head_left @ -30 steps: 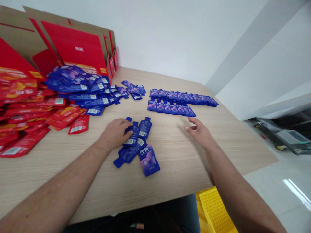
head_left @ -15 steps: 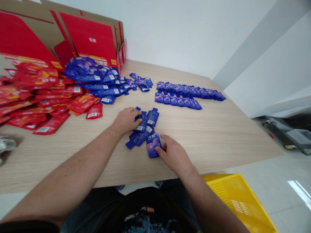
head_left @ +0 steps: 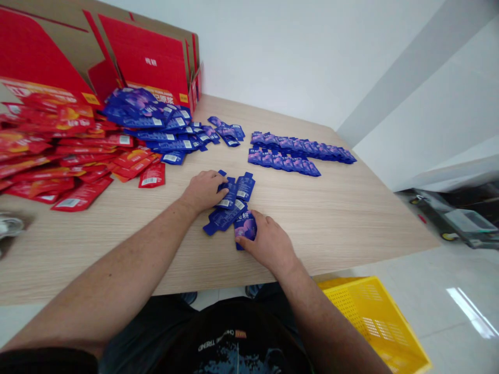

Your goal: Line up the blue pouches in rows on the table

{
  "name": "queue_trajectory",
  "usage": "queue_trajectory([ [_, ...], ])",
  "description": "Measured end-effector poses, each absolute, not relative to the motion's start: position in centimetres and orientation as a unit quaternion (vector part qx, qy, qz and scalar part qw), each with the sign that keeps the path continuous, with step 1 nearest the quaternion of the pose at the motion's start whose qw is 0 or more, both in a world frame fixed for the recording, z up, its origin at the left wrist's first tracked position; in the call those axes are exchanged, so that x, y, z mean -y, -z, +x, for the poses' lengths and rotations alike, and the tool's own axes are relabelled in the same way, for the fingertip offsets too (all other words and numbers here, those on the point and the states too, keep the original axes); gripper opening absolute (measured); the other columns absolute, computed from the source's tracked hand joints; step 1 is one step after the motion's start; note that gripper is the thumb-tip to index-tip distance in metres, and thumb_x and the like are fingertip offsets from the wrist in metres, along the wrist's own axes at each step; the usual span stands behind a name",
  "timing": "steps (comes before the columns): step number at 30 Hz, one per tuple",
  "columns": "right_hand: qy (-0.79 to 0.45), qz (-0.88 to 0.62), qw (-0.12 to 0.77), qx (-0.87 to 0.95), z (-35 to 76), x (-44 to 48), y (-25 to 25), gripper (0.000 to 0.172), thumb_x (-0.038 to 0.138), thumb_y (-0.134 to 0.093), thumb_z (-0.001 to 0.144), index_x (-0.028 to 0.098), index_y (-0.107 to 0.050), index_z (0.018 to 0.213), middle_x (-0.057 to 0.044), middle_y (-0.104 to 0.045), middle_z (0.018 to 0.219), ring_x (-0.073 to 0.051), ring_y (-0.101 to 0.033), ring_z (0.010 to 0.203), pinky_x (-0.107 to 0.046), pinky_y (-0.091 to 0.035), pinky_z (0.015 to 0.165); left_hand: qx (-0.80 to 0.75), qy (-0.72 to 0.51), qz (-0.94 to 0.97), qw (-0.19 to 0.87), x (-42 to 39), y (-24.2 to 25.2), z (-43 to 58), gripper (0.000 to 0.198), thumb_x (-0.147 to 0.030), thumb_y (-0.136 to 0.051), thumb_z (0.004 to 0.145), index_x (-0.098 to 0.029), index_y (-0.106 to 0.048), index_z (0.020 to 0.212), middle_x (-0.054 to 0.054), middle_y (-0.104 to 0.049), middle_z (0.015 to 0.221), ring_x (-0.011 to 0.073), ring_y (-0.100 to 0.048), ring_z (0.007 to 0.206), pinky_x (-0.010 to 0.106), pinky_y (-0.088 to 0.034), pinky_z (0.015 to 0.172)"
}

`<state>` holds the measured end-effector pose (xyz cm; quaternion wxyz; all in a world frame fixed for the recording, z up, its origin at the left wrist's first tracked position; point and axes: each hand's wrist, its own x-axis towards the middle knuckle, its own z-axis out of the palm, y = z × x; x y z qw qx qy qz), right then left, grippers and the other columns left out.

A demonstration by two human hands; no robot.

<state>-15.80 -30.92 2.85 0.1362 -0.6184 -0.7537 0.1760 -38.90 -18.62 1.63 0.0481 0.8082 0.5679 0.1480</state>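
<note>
Several blue sachets lie in a loose group on the table before me. My left hand has its fingers curled over the left edge of a blue sachet that shows its printed back and barcode. Another back-up sachet lies just right of it, and one rests tilted below. My right hand grips the nearest sachet, which shows purple fruit on its front. The thumb lies across this sachet, and the fingers are at its upper right edge.
Red sachets and blue sachets are heaped at the left, before red cartons. Two overlapping rows of blue sachets lie at the back right. A yellow crate stands below the table's front edge, and a cart at the right.
My right hand has moved slightly left, its thumb now further across the fruit-print sachet and fingers at its top. My left hand stays on its sachet. The view has shifted slightly.
</note>
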Motion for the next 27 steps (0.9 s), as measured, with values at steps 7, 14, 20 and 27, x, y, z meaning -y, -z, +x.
queue_trajectory([
  [7, -0.234, -0.637, 0.196, 0.708, -14.5, 30.4, -2.1, 0.081, 0.042, -0.077, 0.078, 0.022, -0.051, 0.152, -0.012, -0.071, 0.12, -0.032, -0.066, 0.114, -0.047, -0.052, 0.097, -0.569, -0.138, 0.809, 0.052, 18.5, -1.6, -39.0, 0.038, -0.044, -0.055, 0.093, -0.025, -0.069, 0.124, 0.01, -0.065, 0.132, 0.0306, -0.057, 0.123, 0.046, -0.047, 0.106],
  [14, -0.261, -0.642, 0.228, 0.684, -13.4, 30.0, -1.5, 0.051, 0.037, -0.072, 0.079, 0.027, -0.073, 0.129, -0.005, -0.071, 0.089, -0.026, -0.067, 0.083, -0.04, -0.054, 0.076, -0.574, -0.148, 0.804, 0.054, 19.1, -1.9, -38.9, 0.035, -0.04, -0.057, 0.094, -0.025, -0.069, 0.124, 0.009, -0.066, 0.132, 0.0295, -0.058, 0.124, 0.045, -0.047, 0.109],
  [20, -0.334, -0.634, 0.19, 0.671, -12.5, 29.5, -2.0, 0.026, 0.04, -0.065, 0.081, 0.029, -0.08, 0.098, 0.0, -0.064, 0.069, -0.02, -0.059, 0.064, -0.031, -0.042, 0.06, -0.575, -0.15, 0.802, 0.056, 19.2, -1.8, -38.8, 0.035, -0.04, -0.058, 0.095, -0.024, -0.07, 0.124, 0.009, -0.067, 0.131, 0.0298, -0.058, 0.124, 0.046, -0.047, 0.109],
  [27, -0.364, -0.65, 0.192, 0.639, -10.1, 29.3, -1.8, 0.025, 0.045, -0.058, 0.082, 0.023, -0.069, 0.077, -0.001, -0.068, 0.068, -0.019, -0.059, 0.061, -0.031, -0.041, 0.059, -0.574, -0.15, 0.803, 0.05, 19.2, -1.7, -38.8, 0.035, -0.04, -0.059, 0.095, -0.025, -0.07, 0.124, 0.009, -0.066, 0.132, 0.0298, -0.058, 0.125, 0.046, -0.048, 0.109],
])
